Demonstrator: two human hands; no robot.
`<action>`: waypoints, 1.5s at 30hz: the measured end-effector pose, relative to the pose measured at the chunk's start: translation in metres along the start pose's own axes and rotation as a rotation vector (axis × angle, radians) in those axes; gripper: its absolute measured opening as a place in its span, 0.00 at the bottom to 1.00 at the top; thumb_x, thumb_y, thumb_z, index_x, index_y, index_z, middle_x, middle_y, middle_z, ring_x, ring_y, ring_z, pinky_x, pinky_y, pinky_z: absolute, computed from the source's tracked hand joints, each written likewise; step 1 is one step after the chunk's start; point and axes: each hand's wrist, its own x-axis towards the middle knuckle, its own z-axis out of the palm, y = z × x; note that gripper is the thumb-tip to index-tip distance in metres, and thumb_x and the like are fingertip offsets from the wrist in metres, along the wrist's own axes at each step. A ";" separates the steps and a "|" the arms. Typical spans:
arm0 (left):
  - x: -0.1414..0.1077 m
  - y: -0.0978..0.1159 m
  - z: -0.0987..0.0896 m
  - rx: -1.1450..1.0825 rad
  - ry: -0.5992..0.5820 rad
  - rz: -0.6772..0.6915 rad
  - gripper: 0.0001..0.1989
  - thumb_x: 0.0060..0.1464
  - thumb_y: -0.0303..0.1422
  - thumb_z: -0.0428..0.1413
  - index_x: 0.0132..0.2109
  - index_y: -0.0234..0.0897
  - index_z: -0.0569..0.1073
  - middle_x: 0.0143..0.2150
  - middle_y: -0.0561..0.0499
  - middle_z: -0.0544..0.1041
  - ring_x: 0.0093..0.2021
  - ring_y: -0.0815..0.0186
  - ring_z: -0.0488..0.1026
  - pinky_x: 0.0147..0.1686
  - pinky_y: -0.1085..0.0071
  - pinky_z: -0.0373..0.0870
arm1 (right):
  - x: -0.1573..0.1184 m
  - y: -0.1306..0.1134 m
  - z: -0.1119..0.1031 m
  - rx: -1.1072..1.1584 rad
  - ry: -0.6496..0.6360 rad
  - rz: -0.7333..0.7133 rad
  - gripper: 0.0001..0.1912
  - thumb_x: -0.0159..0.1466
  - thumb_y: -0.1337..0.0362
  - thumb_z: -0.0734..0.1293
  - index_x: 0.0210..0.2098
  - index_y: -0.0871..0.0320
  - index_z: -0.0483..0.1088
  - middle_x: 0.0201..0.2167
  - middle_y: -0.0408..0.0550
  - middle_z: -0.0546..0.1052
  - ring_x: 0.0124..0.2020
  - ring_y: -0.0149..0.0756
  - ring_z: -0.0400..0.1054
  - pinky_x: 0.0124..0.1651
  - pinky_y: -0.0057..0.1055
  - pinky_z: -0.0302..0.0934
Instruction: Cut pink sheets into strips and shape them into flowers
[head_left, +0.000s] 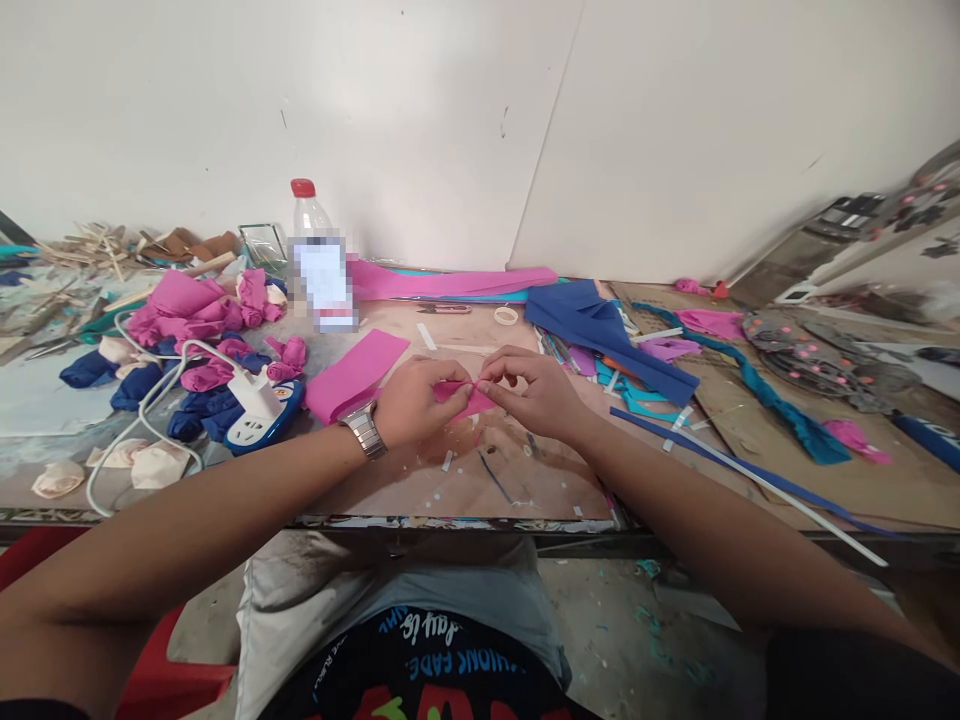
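Observation:
Both hands meet above the middle of the table [420,480]. Between them is a small piece of pink crepe paper [471,402]. My left hand [416,402], with a metal watch on its wrist, pinches the paper's left part between thumb and finger. From the right, my right hand [536,392] pinches the same piece with thumb and index finger, its other fingers curled. A wide pink strip [356,375] lies just left of my left hand. Folded blue paper [611,340] rests to the right, behind my right hand.
Pink paper bundles [187,305], blue bundles [206,412] and a blue power strip [264,418] with a white cable lie left. A red-capped bottle [309,212] stands behind a phone [330,285]. Right are a teal twisted strip [765,392] and a white stick [795,502].

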 end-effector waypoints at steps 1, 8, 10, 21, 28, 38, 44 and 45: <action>0.000 0.000 0.000 -0.020 -0.006 0.000 0.09 0.60 0.35 0.55 0.37 0.39 0.79 0.35 0.52 0.83 0.35 0.64 0.77 0.42 0.66 0.69 | 0.000 0.001 0.000 0.001 0.000 -0.005 0.10 0.66 0.57 0.69 0.33 0.57 0.77 0.34 0.48 0.78 0.33 0.34 0.69 0.33 0.32 0.61; -0.001 -0.004 0.000 -0.186 -0.026 -0.040 0.11 0.62 0.36 0.53 0.37 0.38 0.79 0.35 0.52 0.82 0.36 0.65 0.77 0.39 0.69 0.70 | -0.001 0.002 -0.001 -0.045 0.010 -0.108 0.03 0.65 0.63 0.69 0.37 0.55 0.77 0.38 0.49 0.77 0.34 0.34 0.70 0.34 0.32 0.62; -0.001 -0.004 0.000 -0.201 -0.022 -0.046 0.11 0.62 0.36 0.54 0.37 0.37 0.78 0.35 0.52 0.82 0.36 0.65 0.77 0.40 0.69 0.70 | -0.002 0.000 0.000 -0.056 0.026 -0.152 0.03 0.65 0.66 0.69 0.36 0.55 0.76 0.37 0.48 0.77 0.35 0.34 0.70 0.35 0.33 0.63; -0.003 0.003 0.002 0.005 0.032 0.042 0.10 0.63 0.37 0.55 0.39 0.40 0.80 0.38 0.51 0.84 0.36 0.63 0.76 0.46 0.63 0.69 | -0.003 -0.003 0.010 0.014 0.008 -0.016 0.05 0.60 0.72 0.65 0.32 0.56 0.68 0.33 0.45 0.73 0.31 0.32 0.64 0.34 0.31 0.59; 0.000 -0.006 0.000 0.055 0.034 0.043 0.12 0.65 0.38 0.53 0.42 0.40 0.80 0.41 0.51 0.84 0.39 0.63 0.77 0.49 0.63 0.66 | 0.008 -0.005 0.007 0.029 -0.024 0.013 0.03 0.61 0.71 0.66 0.33 0.57 0.69 0.36 0.46 0.74 0.31 0.31 0.64 0.33 0.29 0.59; 0.021 -0.021 -0.026 -0.137 -0.165 -0.066 0.17 0.65 0.42 0.52 0.37 0.36 0.80 0.32 0.52 0.79 0.32 0.67 0.70 0.33 0.70 0.62 | 0.032 0.001 0.016 0.163 -0.025 0.108 0.04 0.62 0.67 0.64 0.30 0.58 0.70 0.34 0.45 0.72 0.32 0.32 0.64 0.34 0.29 0.59; 0.020 -0.020 -0.035 -0.124 -0.183 -0.080 0.17 0.63 0.43 0.53 0.37 0.35 0.79 0.30 0.52 0.77 0.30 0.68 0.67 0.33 0.71 0.60 | 0.030 0.003 0.017 0.244 0.013 0.164 0.04 0.61 0.65 0.65 0.32 0.58 0.71 0.35 0.46 0.73 0.35 0.33 0.65 0.36 0.29 0.60; 0.019 -0.020 -0.035 -0.127 -0.198 -0.089 0.17 0.63 0.43 0.53 0.36 0.35 0.78 0.29 0.53 0.76 0.30 0.68 0.67 0.32 0.71 0.59 | 0.028 0.004 0.016 0.247 0.013 0.168 0.04 0.61 0.65 0.65 0.32 0.58 0.72 0.35 0.46 0.73 0.35 0.33 0.65 0.36 0.29 0.60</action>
